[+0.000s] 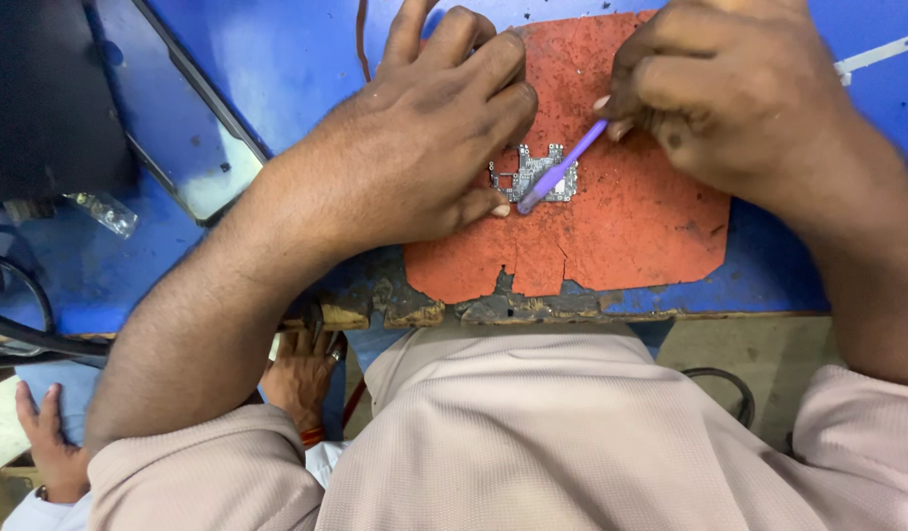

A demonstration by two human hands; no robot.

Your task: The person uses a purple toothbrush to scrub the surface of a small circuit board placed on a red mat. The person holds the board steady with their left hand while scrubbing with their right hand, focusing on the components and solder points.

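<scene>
left hand (424,138) pins small circuit board (534,175) w/ fingertips, right hand (729,93) pinches purple tool (562,167); too much push could skid tip & scrape parts.

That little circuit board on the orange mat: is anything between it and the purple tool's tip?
Nothing visible. The purple tool, held in the right hand, reaches the circuit board directly at its lower edge. The left hand presses on the board's left side, clear of the tip.

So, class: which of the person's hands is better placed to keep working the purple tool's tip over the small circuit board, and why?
Right. The right hand already pinches the thin purple plastic tool, tip on the small grey circuit board. The left hand lies pressed beside the board on the worn orange rubber mat, probably steadying it.
</scene>
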